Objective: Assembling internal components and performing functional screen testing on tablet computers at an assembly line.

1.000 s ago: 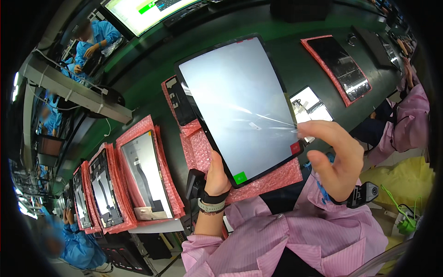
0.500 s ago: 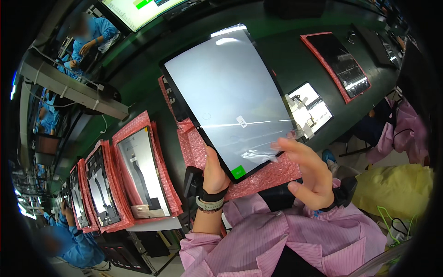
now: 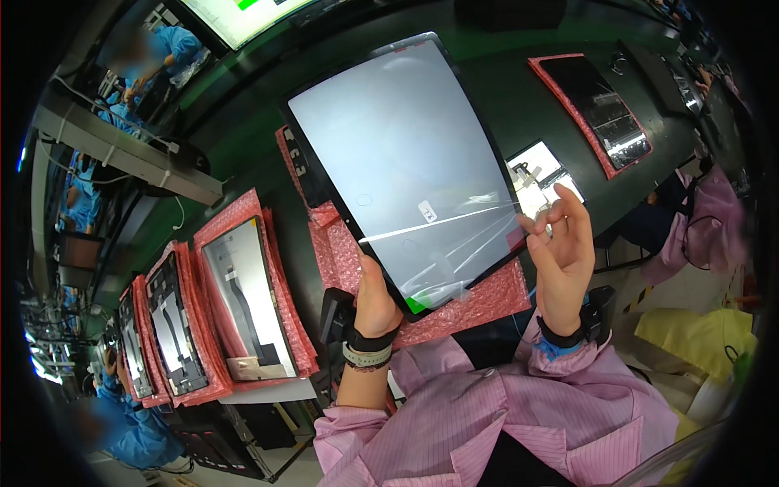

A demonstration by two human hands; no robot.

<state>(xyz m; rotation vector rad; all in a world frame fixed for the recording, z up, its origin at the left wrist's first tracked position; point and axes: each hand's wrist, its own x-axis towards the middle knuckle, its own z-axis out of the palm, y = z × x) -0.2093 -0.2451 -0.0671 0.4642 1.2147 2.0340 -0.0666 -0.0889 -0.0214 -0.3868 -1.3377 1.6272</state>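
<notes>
My left hand [image 3: 376, 302] grips the lower left edge of a large, tablet-sized display panel [image 3: 389, 146], tilted up with its pale grey screen lit. The screen carries a small white label [image 3: 427, 211] and a green patch [image 3: 416, 304] at its lower corner. Clear film [image 3: 454, 258] lies wrinkled over its lower part, with creases running toward the right edge. There my right hand [image 3: 568, 264] is closed in a pinch, seemingly on the film's edge; the exact contact is hard to see. Pink bubble wrap [image 3: 495, 296] lies beneath the panel.
Several panels in pink bubble wrap, one a silver-backed panel [image 3: 239, 284], lie on the left. To the right are a small lit panel [image 3: 548, 178] and a dark panel [image 3: 600, 114] on pink wrap. A grey post [image 3: 130, 138] and a monitor [image 3: 243, 20] stand beyond. Co-workers sit nearby.
My right hand has shifted right and up from the panel's lower edge, its fingers drawing together. The film's creases now fan toward those fingers. My left hand keeps its grip.
</notes>
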